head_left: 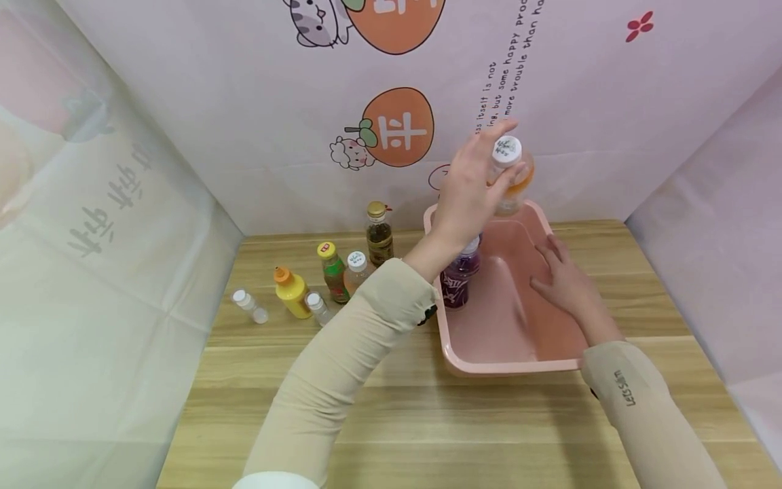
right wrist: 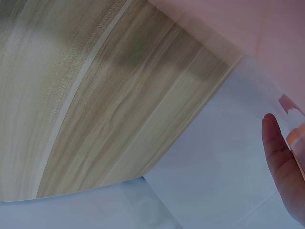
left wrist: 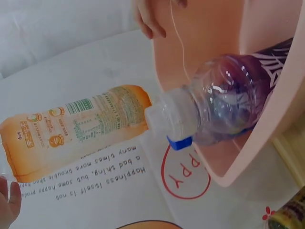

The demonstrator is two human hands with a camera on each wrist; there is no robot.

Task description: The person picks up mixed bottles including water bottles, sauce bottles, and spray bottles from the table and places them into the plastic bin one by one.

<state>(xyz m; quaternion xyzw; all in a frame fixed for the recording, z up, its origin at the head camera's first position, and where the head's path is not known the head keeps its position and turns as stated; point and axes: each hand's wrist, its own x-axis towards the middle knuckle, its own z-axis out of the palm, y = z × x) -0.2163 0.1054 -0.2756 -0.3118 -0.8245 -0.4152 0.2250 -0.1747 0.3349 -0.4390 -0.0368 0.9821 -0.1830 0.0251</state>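
Observation:
My left hand grips a clear plastic bottle near its white cap, high over the back of a pink basin. An orange printed label wraps this bottle in the left wrist view. Inside the basin, along its left wall, stands a bottle of dark purple drink, partly behind my left forearm. With fingers spread, my right hand rests at the basin's right wall. Only a finger of it shows in the right wrist view.
Left of the basin stand a gold-capped dark bottle, a green-labelled bottle, a yellow squeeze bottle, a white-capped bottle and two small clear bottles, one at the far left. Printed cloth walls enclose the wooden table.

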